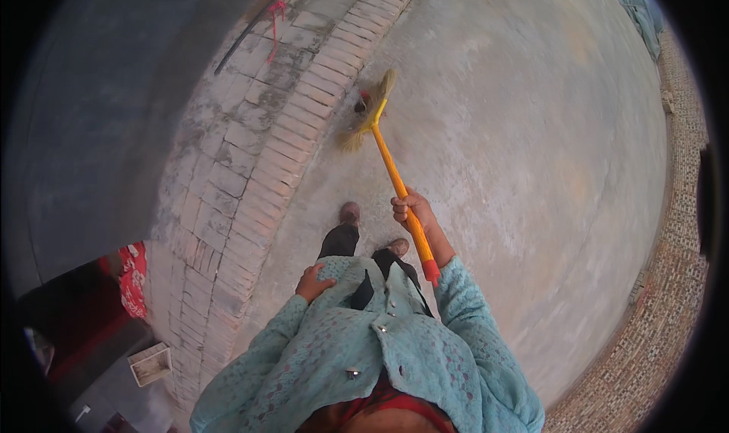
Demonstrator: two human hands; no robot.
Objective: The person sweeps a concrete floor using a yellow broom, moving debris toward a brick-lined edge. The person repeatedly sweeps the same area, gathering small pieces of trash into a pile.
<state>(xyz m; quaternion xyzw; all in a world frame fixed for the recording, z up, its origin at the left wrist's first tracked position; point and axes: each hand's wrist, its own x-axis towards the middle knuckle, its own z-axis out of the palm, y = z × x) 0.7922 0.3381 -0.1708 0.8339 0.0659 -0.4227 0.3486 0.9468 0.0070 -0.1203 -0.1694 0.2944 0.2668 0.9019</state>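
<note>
My right hand [414, 210] is closed round the orange handle of a broom [393, 167], whose red grip end points back toward my right sleeve. The broom's yellow head has straw-coloured bristles and rests on the concrete near the brick edging. Just behind the bristles lies a small dark and red bit of debris [361, 103], partly covered. My left hand [314, 283] lies against the hem of my light blue jacket, its visible fingers apart and holding nothing.
A raised brick ledge [304, 118] runs along the left. On it lie a dark rod [241, 40] and a pink-red cord [275, 32]. Lower left are a red patterned cloth [132, 280] and a shallow pale box [150, 363]. A patterned brick wall [645, 342] curves along the right.
</note>
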